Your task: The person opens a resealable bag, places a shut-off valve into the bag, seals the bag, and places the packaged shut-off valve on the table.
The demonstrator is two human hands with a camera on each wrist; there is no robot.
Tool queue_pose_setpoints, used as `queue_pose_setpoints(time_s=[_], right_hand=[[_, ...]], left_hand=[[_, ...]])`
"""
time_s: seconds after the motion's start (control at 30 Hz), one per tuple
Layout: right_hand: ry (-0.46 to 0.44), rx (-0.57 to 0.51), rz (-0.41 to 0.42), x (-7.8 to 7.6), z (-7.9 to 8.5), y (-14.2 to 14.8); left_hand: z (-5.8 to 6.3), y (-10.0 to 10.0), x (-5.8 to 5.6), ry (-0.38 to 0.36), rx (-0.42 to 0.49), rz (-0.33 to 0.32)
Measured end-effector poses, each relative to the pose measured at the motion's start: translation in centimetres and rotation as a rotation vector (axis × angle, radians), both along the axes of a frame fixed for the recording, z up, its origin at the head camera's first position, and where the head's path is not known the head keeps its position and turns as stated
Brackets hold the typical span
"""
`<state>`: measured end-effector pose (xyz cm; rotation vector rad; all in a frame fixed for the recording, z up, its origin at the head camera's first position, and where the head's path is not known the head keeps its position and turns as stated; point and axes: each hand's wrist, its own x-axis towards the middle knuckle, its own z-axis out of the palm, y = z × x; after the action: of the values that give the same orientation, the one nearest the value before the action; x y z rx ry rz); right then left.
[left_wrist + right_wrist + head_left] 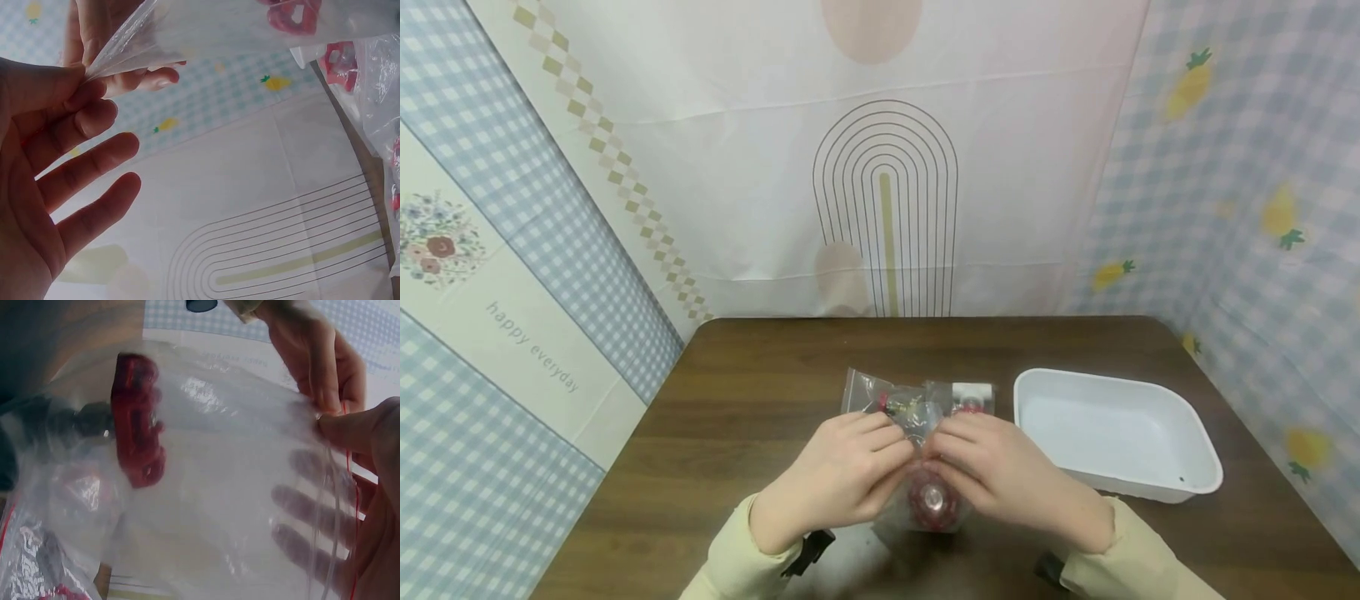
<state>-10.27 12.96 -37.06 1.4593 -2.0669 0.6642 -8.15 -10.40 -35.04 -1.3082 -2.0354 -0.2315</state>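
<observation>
A clear zip bag [219,512] with a red line along its mouth hangs between both hands. Inside it is a red scalloped wheel [136,422], which looks like a valve handle, with a darker stem beside it. My left hand [853,462] pinches the bag's top edge between thumb and index finger; its other fingers are spread in the left wrist view. Close beside it, my right hand [992,458] pinches the same edge, thumb in front and fingers showing through the plastic. The two hands' fingertips nearly meet over the bag.
Behind the hands, another clear bag [861,387] with a red and green item lies on the brown table [752,367]. A further bag [973,392] with a white label and red part lies beside it. A white tray [1105,417] stands to the right.
</observation>
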Motion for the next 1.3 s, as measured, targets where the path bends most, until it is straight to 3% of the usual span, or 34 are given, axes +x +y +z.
queue_pose_setpoints(time_s=[0.33, 0.63, 0.93, 1.3], right_hand=[[0.027, 0.005, 0.022, -0.3, -0.1, 0.6], [0.01, 0.024, -0.026, -0.5, -0.8, 1.3], [-0.022, 0.019, 0.01, -0.8, -1.0, 1.8], [-0.042, 0.027, -0.02, -1.1, -1.3, 2.8]], left_hand=[[0.3, 0.2, 0.1, 0.042, -0.043, -0.001], [0.3, 0.1, 0.0, 0.056, -0.04, 0.018], [0.2, 0.2, -0.1, 0.057, -0.043, 0.021], [0.4, 0.1, -0.1, 0.057, -0.031, 0.031]])
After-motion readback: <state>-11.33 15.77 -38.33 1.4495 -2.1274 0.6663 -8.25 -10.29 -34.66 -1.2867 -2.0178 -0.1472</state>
